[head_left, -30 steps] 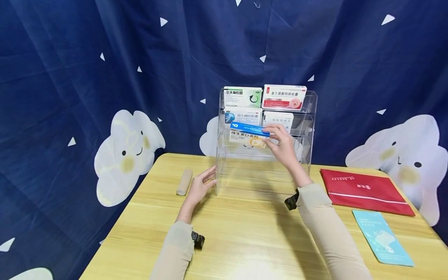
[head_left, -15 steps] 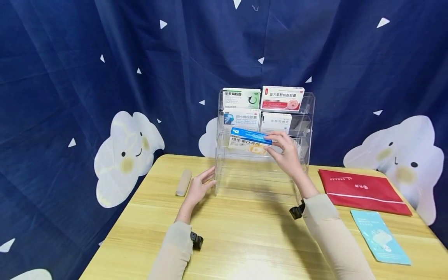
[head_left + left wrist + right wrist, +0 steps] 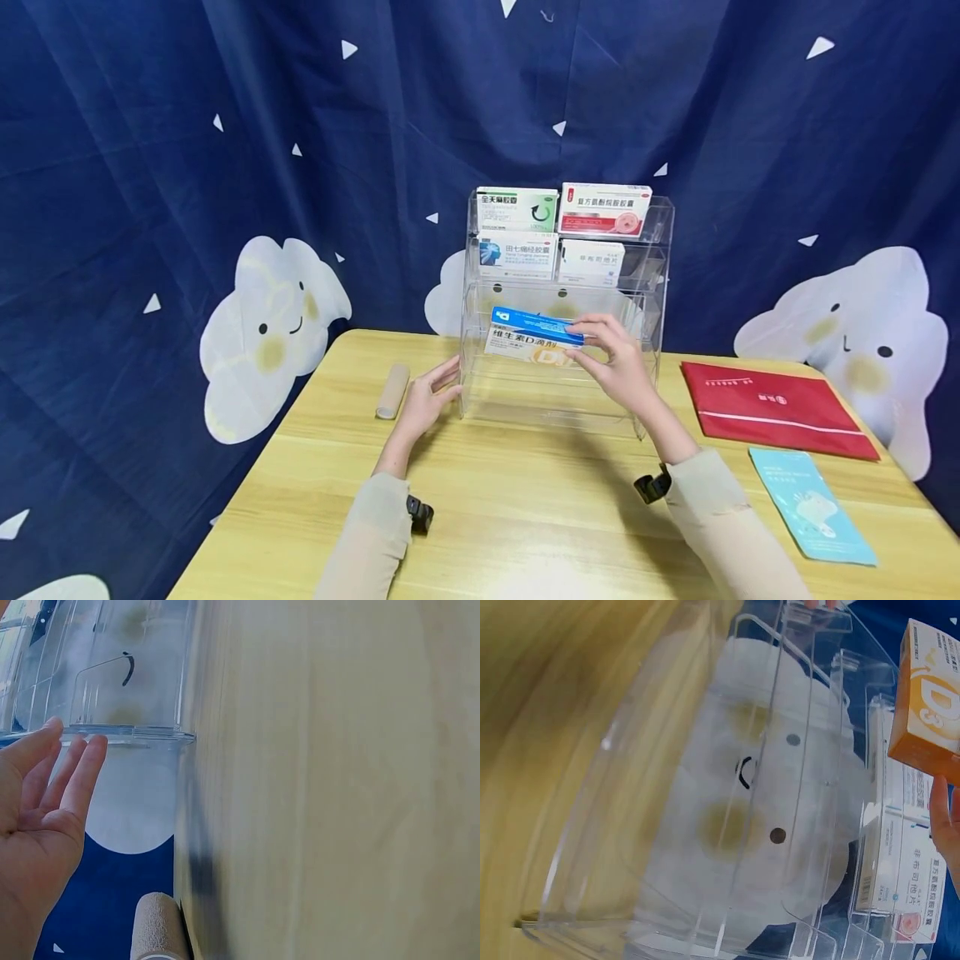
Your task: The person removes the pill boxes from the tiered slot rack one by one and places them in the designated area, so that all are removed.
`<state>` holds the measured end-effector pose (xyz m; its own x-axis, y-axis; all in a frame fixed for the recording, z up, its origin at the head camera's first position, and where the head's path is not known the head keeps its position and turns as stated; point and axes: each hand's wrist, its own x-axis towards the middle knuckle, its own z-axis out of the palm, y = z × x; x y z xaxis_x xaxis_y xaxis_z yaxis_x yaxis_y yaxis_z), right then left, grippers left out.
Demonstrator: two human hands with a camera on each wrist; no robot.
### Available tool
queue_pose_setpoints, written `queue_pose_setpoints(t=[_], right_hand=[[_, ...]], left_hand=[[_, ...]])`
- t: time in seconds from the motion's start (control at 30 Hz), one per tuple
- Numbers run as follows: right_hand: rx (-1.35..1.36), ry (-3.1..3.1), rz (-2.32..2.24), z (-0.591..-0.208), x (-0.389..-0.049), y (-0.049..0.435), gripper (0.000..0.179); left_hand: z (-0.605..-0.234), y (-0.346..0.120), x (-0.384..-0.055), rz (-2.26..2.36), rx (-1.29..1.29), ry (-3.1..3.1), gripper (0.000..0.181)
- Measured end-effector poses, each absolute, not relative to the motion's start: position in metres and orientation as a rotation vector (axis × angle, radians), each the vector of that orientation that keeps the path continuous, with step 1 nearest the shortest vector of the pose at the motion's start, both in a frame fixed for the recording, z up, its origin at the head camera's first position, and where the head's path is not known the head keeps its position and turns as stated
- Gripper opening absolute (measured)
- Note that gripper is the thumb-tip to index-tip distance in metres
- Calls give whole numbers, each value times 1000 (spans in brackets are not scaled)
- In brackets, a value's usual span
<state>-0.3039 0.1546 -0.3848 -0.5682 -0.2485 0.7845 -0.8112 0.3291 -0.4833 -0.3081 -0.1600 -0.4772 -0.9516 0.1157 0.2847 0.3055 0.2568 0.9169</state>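
My right hand [image 3: 617, 360] pinches the right end of a blue-and-white vitamin D drops box [image 3: 525, 337] between thumb and fingers. The box is tilted, in front of the lower tiers of a clear acrylic display rack [image 3: 551, 412]. In the right wrist view, the box's orange D3 end [image 3: 930, 701] shows at the right, with part of the thumb below it. My left hand [image 3: 429, 398] touches the rack's left side, its fingers fairly straight; in the left wrist view the fingertips [image 3: 96, 746] are right at the side panel. Several medicine boxes fill the top two tiers, among them a green-and-white box [image 3: 516, 210].
A cardboard tube [image 3: 393, 392] lies left of the rack. To the right are a flat red pouch [image 3: 780, 410] and a light-blue packet [image 3: 813, 507] on the wooden table [image 3: 480, 517]. A dark blue curtain [image 3: 420, 100] hangs behind the table.
My right hand has lowered the vitamin D box from the second tier to in front of the lower tiers. My left hand stays at the rack's side.
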Motion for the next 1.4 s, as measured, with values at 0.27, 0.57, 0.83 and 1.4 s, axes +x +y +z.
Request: queue_pose_setpoints(t=[0.27, 0.57, 0.83, 1.4], right_hand=[[1008, -2079, 1346, -396, -289, 153, 34], [1090, -2182, 1404, -414, -277, 150, 33], [1077, -2374, 1436, -426, -271, 145, 30], [1122, -2645, 1446, -454, -260, 134, 30]], left_hand=[[-477, -161, -308, -1795, -399, -2351, 56], [-475, -161, -306, -1808, -343, -2368, 55], [-474, -161, -308, -1806, -340, -2363, 56], [-476, -159, -308, -1772, -342, -2375, 55]])
